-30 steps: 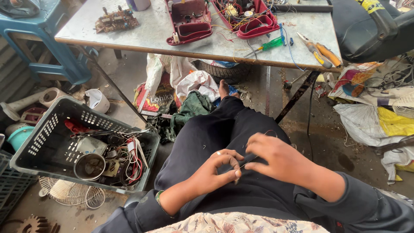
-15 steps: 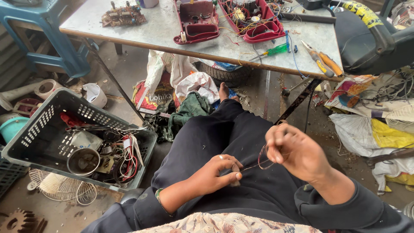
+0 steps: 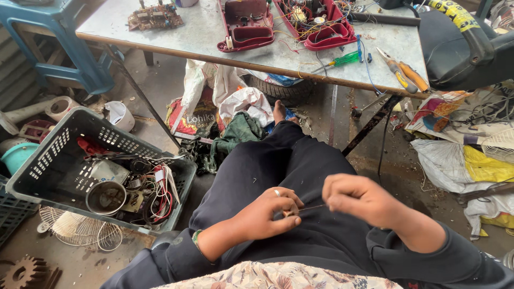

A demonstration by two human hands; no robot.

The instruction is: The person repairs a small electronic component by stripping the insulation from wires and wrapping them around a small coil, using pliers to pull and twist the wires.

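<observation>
Overhead, the flat grey metal table (image 3: 176,32) bears two red moulded plastic housings (image 3: 249,24) stuffed with wires, a green-handled screwdriver (image 3: 342,59) and orange-handled pliers (image 3: 407,75). Beside us a dark slotted plastic crate (image 3: 48,160) holds a round metal cup and tangled cables. Over our dark trousers, our left hand (image 3: 262,217) curls its fingers closed around a small part, a ring on one finger; our right hand (image 3: 361,200) pinches shut on a thin wire (image 3: 311,207) stretched taut between both hands
</observation>
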